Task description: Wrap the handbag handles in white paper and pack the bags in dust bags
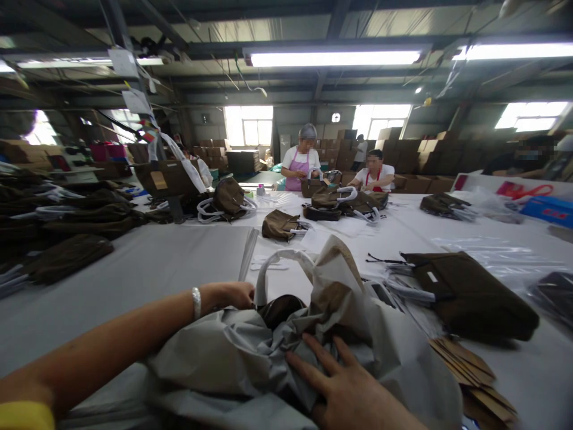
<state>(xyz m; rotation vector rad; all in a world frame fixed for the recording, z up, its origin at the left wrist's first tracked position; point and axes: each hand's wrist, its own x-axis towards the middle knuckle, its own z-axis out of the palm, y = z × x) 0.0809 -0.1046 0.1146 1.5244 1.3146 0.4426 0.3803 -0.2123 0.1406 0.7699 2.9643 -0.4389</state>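
Note:
A brown handbag [286,307] lies partly wrapped in a crumpled grey dust bag [233,352] on the white table [147,263] right in front of me. Its paper-wrapped handle [280,260] arches up behind. My left hand [235,294], with a bracelet on the wrist, reaches over the cloth to the handle's left end; its fingers are curled behind the fabric. My right hand [344,388] lies flat on the grey cloth with the fingers spread.
Another brown bag [470,295] lies at my right, with brown card tags [474,376] in front of it. More brown bags [280,224] dot the table and pile up at the left [67,233]. Two people [302,164] work at the far end. Cartons line the back wall.

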